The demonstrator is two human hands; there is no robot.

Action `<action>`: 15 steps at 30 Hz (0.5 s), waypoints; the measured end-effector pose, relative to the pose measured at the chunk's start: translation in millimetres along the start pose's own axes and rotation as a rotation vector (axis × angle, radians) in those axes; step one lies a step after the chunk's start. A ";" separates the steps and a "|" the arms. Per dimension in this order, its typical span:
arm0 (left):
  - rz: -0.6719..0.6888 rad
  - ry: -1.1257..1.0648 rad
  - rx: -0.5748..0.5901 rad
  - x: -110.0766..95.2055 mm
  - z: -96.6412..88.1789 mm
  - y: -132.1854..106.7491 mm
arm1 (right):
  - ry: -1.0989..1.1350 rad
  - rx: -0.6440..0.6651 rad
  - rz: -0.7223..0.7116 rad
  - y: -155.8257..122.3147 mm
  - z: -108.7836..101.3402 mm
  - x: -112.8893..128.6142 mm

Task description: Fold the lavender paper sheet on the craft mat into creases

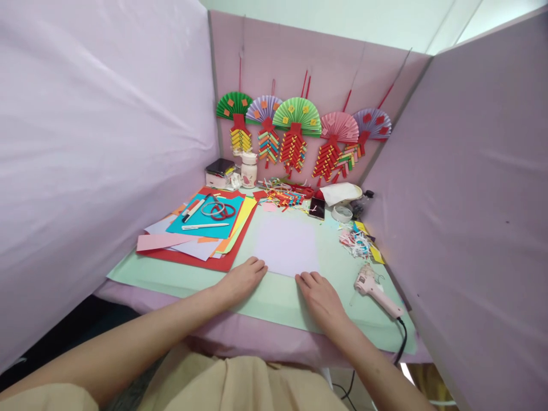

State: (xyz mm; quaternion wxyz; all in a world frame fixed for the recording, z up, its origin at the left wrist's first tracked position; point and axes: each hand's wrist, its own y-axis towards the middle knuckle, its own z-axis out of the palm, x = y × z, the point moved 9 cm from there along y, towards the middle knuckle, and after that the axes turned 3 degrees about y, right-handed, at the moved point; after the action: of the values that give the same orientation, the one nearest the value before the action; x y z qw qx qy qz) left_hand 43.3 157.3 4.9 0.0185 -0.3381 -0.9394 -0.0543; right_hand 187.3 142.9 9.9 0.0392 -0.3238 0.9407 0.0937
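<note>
A pale lavender sheet of paper [286,242] lies flat on the mint-green table mat. My left hand [246,278] is at its near left corner, with the fingers bent together on the edge. At the near right corner, my right hand [319,294] has its fingers closed on the paper in the same way. My thumbs are mostly hidden under the hands. Left of the sheet lies a stack of coloured paper [175,245], with scissors [223,211], pens [205,226] and a roll of tape [213,208] on top.
A pink hot glue gun [377,291] with a black cord lies at right, below paper scraps [357,242]. Small rolled paper tubes [285,198], a phone [317,208], another tape roll [341,213] and a white bottle [249,171] stand behind. Paper fan ornaments [297,117] hang on the back panel.
</note>
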 end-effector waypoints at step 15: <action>-0.139 -0.152 -0.060 7.6 -8.2 -7.6 | 0.105 -0.075 0.277 -35.6 -1.9 -32.9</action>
State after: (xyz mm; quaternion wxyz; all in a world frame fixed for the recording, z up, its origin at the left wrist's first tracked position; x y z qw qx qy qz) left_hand 32.6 155.3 12.9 -0.0669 -0.2756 -0.9572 -0.0577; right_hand 235.1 134.8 10.8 -0.0355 -0.1967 0.9729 0.1161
